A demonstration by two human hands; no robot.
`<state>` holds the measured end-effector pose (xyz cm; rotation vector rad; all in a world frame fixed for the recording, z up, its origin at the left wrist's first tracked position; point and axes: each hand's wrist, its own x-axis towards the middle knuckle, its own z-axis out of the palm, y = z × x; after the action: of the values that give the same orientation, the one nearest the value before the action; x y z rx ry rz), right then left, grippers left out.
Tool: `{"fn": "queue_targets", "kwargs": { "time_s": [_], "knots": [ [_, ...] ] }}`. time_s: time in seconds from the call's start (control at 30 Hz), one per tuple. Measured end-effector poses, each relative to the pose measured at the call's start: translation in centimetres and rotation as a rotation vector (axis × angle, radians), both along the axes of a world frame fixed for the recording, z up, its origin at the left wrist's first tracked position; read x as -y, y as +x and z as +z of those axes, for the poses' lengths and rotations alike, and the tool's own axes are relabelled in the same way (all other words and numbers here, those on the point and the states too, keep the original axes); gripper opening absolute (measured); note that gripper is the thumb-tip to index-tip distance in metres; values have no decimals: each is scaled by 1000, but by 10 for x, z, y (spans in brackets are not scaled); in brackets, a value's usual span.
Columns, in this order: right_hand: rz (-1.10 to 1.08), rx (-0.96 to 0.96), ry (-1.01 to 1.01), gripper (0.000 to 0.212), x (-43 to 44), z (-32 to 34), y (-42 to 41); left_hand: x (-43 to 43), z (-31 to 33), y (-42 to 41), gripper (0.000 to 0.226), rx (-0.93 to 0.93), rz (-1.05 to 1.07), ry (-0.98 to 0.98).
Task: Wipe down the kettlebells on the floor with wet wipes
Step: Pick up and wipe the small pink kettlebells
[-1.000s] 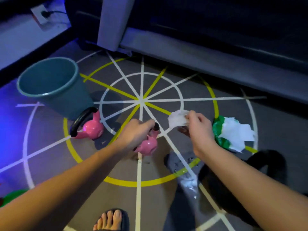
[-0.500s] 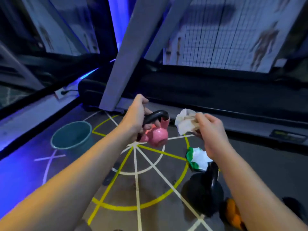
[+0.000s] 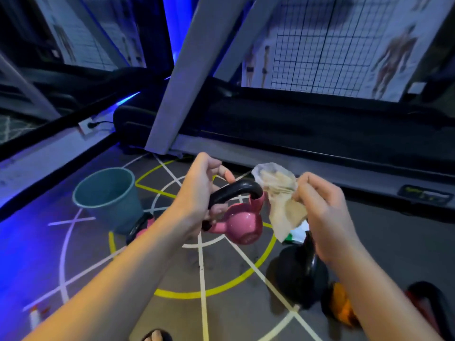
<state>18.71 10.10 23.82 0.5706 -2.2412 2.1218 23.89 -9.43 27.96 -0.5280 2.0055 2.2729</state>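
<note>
My left hand (image 3: 197,195) grips the black handle of a small pink kettlebell (image 3: 240,223) and holds it up off the floor. My right hand (image 3: 325,212) pinches a crumpled wet wipe (image 3: 278,190) right beside the handle's right end. A second pink kettlebell (image 3: 144,226) stands on the floor by the bucket. Below my right hand sits a big black kettlebell (image 3: 299,274), and an orange one (image 3: 341,307) is partly hidden by my right forearm. The green and white wipe pack (image 3: 296,233) peeks out under the wipe.
A teal bucket (image 3: 108,193) stands on the floor at the left. A treadmill deck (image 3: 295,134) and its grey upright run across the back. A red and black kettlebell (image 3: 428,306) lies at the right edge. The floor carries white and yellow lines.
My left hand lifted the pink kettlebell from the floor to chest height. My right hand rose with the wipe, which has unfolded and hangs next to the handle.
</note>
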Motion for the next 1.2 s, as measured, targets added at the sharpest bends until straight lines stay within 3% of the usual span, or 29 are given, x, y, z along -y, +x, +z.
{"fn": "queue_targets", "kwargs": {
  "time_s": [0.13, 0.3, 0.37, 0.5, 0.63, 0.8, 0.9, 0.97, 1.1, 1.2],
  "knots": [
    [117, -31, 90, 11, -1, -5, 1, 4, -1, -9, 34, -38, -13, -9],
    [284, 28, 75, 29, -3, -12, 2, 7, -7, -14, 30, -76, -56, -50],
    [269, 63, 43, 18, -7, -16, 0, 6, -10, -14, 30, -92, -74, -59],
    [281, 47, 126, 48, 2, -31, 4, 0, -11, -13, 27, -126, -121, -17],
    [141, 48, 52, 17, 18, -40, 7, -10, -9, -14, 27, -168, -196, 23],
    [-1, 111, -52, 13, 32, -44, 9, -18, -13, -23, 25, -134, -23, -46],
    [-95, 215, -88, 3, 39, -51, -2, -7, -31, -42, 30, -239, 296, -201],
    [-174, 267, -150, 6, 42, -52, -10, 1, -45, -49, 28, -180, 440, -247],
    [-191, 298, -227, 11, 41, -36, -21, -13, -67, -46, 52, 68, 257, -228],
    [-174, 294, -273, 13, 42, -27, -22, -38, -61, -41, 80, -11, 225, -30]
  ]
}}
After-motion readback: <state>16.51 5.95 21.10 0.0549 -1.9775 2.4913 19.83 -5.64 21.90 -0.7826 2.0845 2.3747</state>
